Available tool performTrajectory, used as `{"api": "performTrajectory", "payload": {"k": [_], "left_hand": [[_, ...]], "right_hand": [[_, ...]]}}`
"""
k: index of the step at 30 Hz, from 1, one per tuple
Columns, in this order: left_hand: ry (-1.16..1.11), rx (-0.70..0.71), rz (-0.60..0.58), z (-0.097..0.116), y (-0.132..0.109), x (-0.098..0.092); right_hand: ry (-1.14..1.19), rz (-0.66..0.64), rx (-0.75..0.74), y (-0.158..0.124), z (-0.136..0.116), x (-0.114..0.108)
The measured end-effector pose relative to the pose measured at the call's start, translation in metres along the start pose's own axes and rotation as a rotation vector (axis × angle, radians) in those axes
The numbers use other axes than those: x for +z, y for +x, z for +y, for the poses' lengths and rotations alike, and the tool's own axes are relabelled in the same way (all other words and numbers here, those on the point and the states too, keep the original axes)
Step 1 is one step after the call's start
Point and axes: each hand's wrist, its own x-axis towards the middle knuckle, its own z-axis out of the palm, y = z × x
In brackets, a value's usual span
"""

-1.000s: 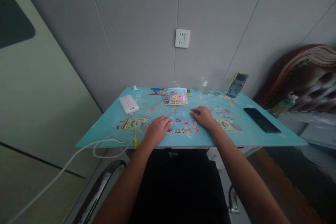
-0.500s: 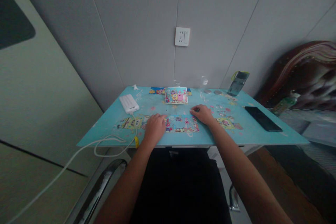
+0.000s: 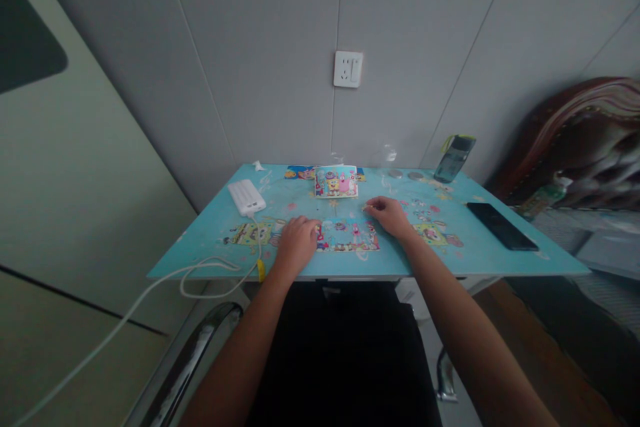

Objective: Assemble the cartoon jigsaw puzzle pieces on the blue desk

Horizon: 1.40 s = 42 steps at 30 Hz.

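In front of me on the table lies a colourful cartoon jigsaw puzzle [image 3: 345, 248], its picture pieces running around a plain blue middle. My left hand [image 3: 299, 237] rests palm down at the puzzle's left edge, fingers slightly bent and the thumb side touching the edge. Just above the puzzle's upper right corner is my right hand [image 3: 387, 215], with thumb and fingertips pinched on a small pale puzzle piece [image 3: 367, 207], mostly hidden. Behind the puzzle a cartoon picture card [image 3: 336, 182] leans upright, showing similar characters.
On the blue table [image 3: 200, 250], a white power bank [image 3: 246, 197] trails a white cable [image 3: 150, 288] over the front edge. A black phone [image 3: 501, 225] lies at the right. A dark bottle [image 3: 454, 160] and two round lids [image 3: 395, 174] stand near the wall.
My right hand has lifted slightly away from the puzzle's upper edge, and a pale bit now shows at its fingertips. My left hand has barely shifted.
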Motion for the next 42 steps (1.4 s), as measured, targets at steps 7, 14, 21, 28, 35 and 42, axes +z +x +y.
{"api": "performTrajectory", "payload": {"k": [7, 14, 21, 28, 35, 42], "left_hand": [[-0.036, 0.012, 0.003, 0.002, 0.000, -0.003], [-0.029, 0.013, -0.041, 0.004, 0.000, -0.004], [-0.021, -0.005, -0.054, 0.006, 0.000, -0.007], [-0.033, 0.006, -0.031, 0.005, 0.000, -0.005], [-0.026, 0.005, -0.009, 0.003, 0.000, -0.002], [0.004, 0.023, -0.002, 0.004, -0.001, -0.004]], "right_hand": [[0.351, -0.047, 0.090, -0.005, -0.018, -0.008], [0.370, -0.094, 0.107, -0.008, -0.024, -0.012], [0.346, -0.127, 0.119, -0.009, -0.021, -0.010], [0.327, -0.119, 0.102, -0.009, -0.020, -0.010], [0.346, -0.144, 0.113, -0.009, -0.018, -0.008], [0.358, -0.193, 0.047, -0.012, -0.021, -0.007]]}}
